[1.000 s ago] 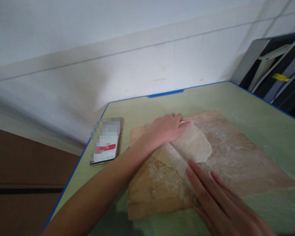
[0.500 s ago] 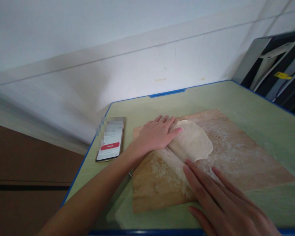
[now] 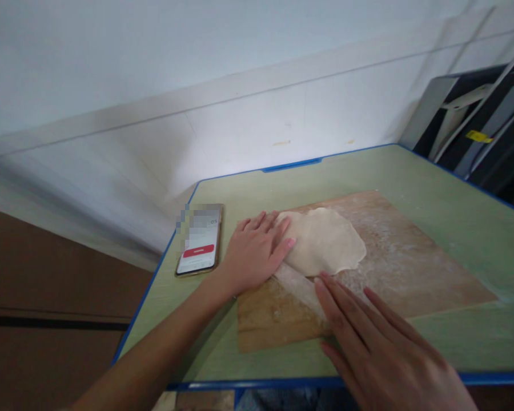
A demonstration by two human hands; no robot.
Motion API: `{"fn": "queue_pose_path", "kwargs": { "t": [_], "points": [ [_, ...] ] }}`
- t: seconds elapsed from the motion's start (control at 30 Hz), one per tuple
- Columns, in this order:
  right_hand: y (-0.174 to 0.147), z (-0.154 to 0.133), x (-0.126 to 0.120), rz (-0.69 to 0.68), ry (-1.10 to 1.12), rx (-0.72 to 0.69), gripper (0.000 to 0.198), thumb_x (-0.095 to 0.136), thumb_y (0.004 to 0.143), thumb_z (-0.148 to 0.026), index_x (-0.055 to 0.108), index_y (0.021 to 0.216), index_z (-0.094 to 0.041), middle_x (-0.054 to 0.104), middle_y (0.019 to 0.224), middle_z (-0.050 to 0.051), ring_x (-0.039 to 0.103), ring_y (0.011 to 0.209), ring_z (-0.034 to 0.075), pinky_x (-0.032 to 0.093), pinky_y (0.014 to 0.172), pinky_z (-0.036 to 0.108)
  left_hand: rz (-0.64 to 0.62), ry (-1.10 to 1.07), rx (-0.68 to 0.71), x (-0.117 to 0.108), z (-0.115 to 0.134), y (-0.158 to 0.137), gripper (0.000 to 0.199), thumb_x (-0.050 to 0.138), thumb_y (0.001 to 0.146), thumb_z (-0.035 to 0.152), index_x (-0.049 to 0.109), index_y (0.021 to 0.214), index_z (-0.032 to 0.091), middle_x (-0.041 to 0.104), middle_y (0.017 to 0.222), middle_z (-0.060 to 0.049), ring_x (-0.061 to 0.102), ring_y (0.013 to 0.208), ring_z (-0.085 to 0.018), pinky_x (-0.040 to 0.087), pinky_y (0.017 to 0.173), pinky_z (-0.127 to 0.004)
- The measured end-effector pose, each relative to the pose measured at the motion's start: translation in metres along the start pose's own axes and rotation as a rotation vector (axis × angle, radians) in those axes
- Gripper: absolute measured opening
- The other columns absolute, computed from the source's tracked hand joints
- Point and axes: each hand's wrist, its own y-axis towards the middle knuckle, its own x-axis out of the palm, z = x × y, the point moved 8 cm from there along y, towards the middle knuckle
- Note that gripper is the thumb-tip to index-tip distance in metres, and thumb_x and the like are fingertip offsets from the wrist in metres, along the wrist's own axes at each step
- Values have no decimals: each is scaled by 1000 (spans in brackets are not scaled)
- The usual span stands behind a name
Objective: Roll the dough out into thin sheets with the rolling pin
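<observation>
A thin, flattened sheet of dough (image 3: 325,242) with an uneven round edge lies on a floured wooden board (image 3: 428,279). Along its near left edge runs a pale, flour-dusted rolling pin (image 3: 297,285), seen only in the stretch between my hands. My left hand (image 3: 257,248) rests flat over the pin's far end, fingers extended, with the thumb and fingertips at the dough's left edge. Over the near end lies my right hand (image 3: 381,342), palm down with fingers stretched out, its fingertips beside the dough's lower edge. Both hands hide the pin's ends.
The board sits on a pale green table (image 3: 351,171) with a blue rim. Left of my left hand lies a phone (image 3: 201,240) with a lit screen. A white wall (image 3: 240,137) stands behind, and dark panels (image 3: 492,125) lean at the right.
My left hand has shifted left along the pin, uncovering more of the dough's left side. My right hand has moved slightly left. The view has tilted a little, showing more below the table edge.
</observation>
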Motion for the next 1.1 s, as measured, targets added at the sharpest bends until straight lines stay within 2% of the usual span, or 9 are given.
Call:
{"fn": "queue_pose_path", "kwargs": {
  "t": [0.17,0.33,0.47,0.63,0.73,0.83,0.93,1.0,1.1],
  "points": [
    [0,-2,-3,-2,-8,36,41,29,90,-28,55,115,-8,56,120,10,57,104,20,53,76,30,24,16,7,-2,0,-6,47,20,94,42,32,135,22,33,141,-5,26,129,-24,23,102,-41],
    [1,11,7,-68,4,76,51,27,91,-44,50,123,-10,50,126,13,50,112,26,50,83,40,43,-54,2,-3,1,5,48,19,94,45,35,133,22,38,138,-6,33,126,-23,27,100,-39],
    [4,39,22,-139,55,137,54,23,90,-49,47,126,-15,48,129,13,41,120,27,42,91,47,70,-206,-21,-4,-1,16,49,18,94,48,43,127,22,45,133,-7,37,124,-23,28,99,-41],
    [14,77,43,-274,168,139,56,20,91,-47,40,131,-13,44,133,12,34,125,23,35,99,43,94,-303,-4,-4,-4,28,54,13,93,50,52,117,20,53,124,-8,43,119,-23,32,97,-38],
    [29,100,51,-308,230,157,57,14,91,-45,42,129,-12,45,133,11,32,126,22,28,103,42,94,-353,13,-5,-5,37,53,13,94,48,56,109,19,59,113,-8,52,108,-21,37,92,-35],
    [44,117,69,-403,271,161,66,2,90,-42,46,126,-9,47,130,15,36,123,25,25,103,44,90,-401,44,-7,-3,46,49,15,96,42,58,97,17,63,100,-7,58,93,-18,41,85,-31],
    [53,137,94,-491,250,212,69,4,88,-46,37,132,-5,39,135,20,27,127,31,26,100,52,88,-434,73,-11,-1,53,46,18,96,38,58,87,16,63,89,-6,58,85,-17,42,80,-28],
    [57,147,111,-524,243,210,67,7,88,-48,34,134,-7,34,139,18,20,129,32,26,100,54,80,-450,83,-10,-2,57,44,20,96,37,57,84,16,63,86,-6,58,83,-17,42,79,-29],
    [64,156,129,-530,266,168,61,12,88,-48,40,132,-14,32,141,11,16,130,31,20,103,51,55,-472,94,-7,-4,64,46,21,96,39,58,81,16,64,85,-6,59,80,-17,42,78,-29]
  ]
}}
